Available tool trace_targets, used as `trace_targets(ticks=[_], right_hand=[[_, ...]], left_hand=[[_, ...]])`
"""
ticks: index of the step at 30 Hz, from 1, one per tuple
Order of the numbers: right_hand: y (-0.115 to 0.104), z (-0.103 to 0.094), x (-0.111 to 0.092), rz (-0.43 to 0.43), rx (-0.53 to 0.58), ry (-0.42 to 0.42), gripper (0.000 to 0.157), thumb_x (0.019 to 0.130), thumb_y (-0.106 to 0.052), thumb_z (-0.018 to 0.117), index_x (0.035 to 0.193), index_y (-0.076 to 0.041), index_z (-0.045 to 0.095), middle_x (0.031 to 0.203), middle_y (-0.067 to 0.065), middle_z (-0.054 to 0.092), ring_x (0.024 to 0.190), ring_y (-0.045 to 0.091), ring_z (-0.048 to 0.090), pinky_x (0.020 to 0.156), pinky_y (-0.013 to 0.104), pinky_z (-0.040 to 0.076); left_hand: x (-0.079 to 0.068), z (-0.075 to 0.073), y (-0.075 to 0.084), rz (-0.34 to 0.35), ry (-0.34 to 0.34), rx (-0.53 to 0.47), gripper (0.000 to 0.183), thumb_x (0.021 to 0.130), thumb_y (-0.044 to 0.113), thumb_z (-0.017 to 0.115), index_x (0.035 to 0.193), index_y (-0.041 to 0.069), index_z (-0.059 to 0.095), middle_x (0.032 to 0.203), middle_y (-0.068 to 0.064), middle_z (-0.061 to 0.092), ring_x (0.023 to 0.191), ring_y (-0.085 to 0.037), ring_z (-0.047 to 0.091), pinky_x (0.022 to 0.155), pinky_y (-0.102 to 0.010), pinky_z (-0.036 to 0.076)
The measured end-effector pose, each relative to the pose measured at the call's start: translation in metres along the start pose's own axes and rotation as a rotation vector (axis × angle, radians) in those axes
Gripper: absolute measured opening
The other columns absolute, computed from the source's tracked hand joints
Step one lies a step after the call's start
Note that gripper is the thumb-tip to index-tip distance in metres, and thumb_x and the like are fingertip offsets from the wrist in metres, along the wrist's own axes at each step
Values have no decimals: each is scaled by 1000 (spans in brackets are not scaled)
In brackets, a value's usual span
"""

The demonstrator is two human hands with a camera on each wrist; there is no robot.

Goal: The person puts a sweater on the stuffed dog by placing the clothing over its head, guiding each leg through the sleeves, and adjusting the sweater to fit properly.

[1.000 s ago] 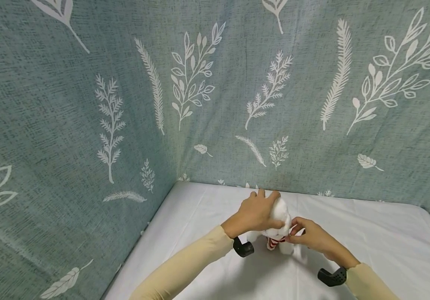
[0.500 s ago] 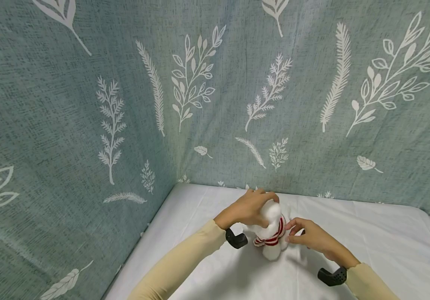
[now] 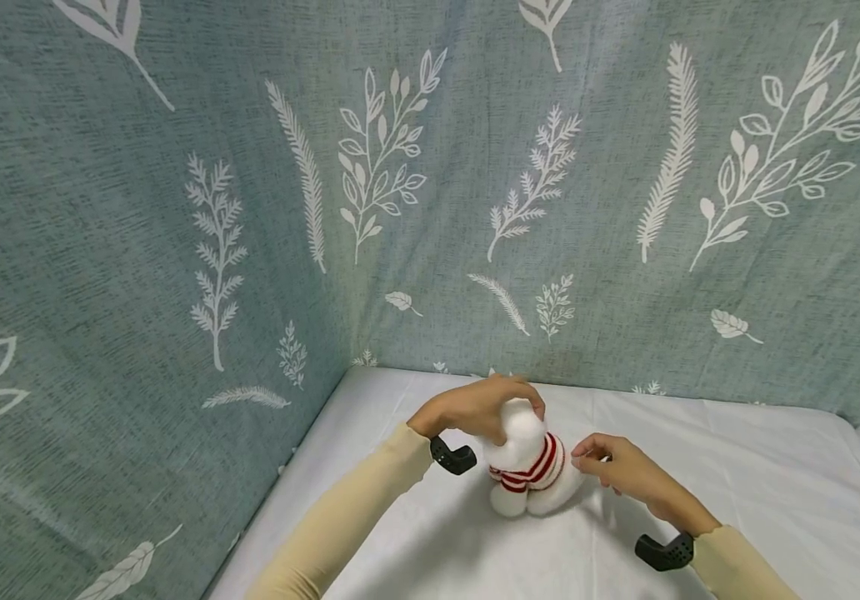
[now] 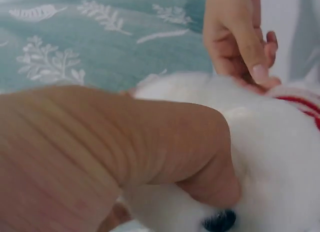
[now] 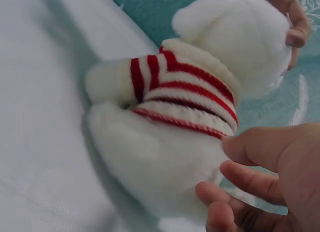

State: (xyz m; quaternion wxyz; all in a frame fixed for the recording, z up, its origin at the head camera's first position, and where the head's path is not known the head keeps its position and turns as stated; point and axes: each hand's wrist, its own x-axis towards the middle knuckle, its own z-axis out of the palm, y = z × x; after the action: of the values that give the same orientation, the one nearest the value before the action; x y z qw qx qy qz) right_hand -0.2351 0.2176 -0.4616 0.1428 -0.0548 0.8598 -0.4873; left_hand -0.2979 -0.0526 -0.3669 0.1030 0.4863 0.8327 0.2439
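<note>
A white plush toy animal (image 3: 522, 437) in a red-and-white striped sweater (image 5: 187, 89) sits on the white cloth, its head leaning left. My left hand (image 3: 478, 408) grips the head from above, thumb on the near side. In the left wrist view that thumb presses into the white fur beside a shiny dark spot (image 4: 220, 220) on the face. My right hand (image 3: 628, 473) is at the toy's right side, fingers loosely bent. The right wrist view has its thumb tip right at the sweater's lower hem, with the other fingers (image 5: 250, 184) spread beside the toy's lower body.
White cloth (image 3: 745, 492) covers the surface under the toy. Behind and to the left hang green-blue curtains (image 3: 445, 208) with white leaf prints. A black wrist device (image 3: 452, 457) sits on the left wrist, another black device (image 3: 664, 552) on the right.
My left hand has moved left with the toy's head, and the toy has turned so its striped sweater and lower body show. My right hand has hardly moved.
</note>
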Motion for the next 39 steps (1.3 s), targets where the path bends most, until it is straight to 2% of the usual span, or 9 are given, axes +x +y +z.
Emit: trace_targets(ticks=[4,8,11,14,16,18,21,29,39], right_hand=[[1,2,3,3,-16,35,28,104,-34,62,112,-8,69,92,5,67,69,22,52,54,31,40],[0,6,8,9,-40,66,31,105,-37,59,105,-8,71,86,3,66,66,20,50,54,32,40],[-3,10,11,20,-36,87,32,105,-39,60,102,-9,71,86,4,65,66,20,50,55,32,41],[-6,13,13,33,-26,102,33,103,-41,63,100,-9,71,85,5,65,67,19,51,57,32,41],[-8,15,14,28,-24,102,35,102,-43,64,99,-9,70,83,4,63,67,19,50,57,33,41],[-9,17,15,26,-24,101,35,101,-42,65,95,-8,70,78,4,61,65,18,49,58,33,40],[-11,19,16,26,-8,101,32,101,-37,66,90,-8,69,72,4,58,62,17,46,57,33,40],[-3,19,16,50,-3,136,20,99,-22,65,88,-6,69,76,4,59,67,18,48,59,32,41],[22,7,5,63,-103,163,13,89,-16,65,80,-7,63,81,4,57,77,20,47,67,34,38]], left_hand=[[-1,1,-4,4,-26,-89,67,61,-28,61,112,15,68,121,5,60,110,-10,51,87,-25,48],[0,6,-3,-39,-32,-194,61,70,-25,47,114,13,66,132,-3,57,120,-13,49,91,-27,48],[1,8,-2,-109,-24,-251,46,86,-9,46,119,15,67,145,-2,50,133,-12,43,102,-30,43],[1,11,0,-154,-6,-221,30,99,16,55,128,18,64,147,-1,45,135,-13,41,103,-32,43],[2,15,1,-172,4,-160,38,98,28,65,135,19,59,146,0,44,131,-14,44,95,-31,49],[1,18,2,-182,12,-90,52,93,31,73,140,18,55,144,-3,45,127,-17,45,88,-29,51],[0,20,3,-210,24,-26,60,89,30,77,142,18,54,145,-7,45,125,-19,45,82,-30,52],[-1,19,-5,-201,71,51,56,82,34,83,133,22,62,126,-4,55,109,-16,52,76,-28,52],[-10,16,-13,-172,90,52,50,77,22,86,123,23,65,123,2,60,107,-12,57,82,-29,51]])
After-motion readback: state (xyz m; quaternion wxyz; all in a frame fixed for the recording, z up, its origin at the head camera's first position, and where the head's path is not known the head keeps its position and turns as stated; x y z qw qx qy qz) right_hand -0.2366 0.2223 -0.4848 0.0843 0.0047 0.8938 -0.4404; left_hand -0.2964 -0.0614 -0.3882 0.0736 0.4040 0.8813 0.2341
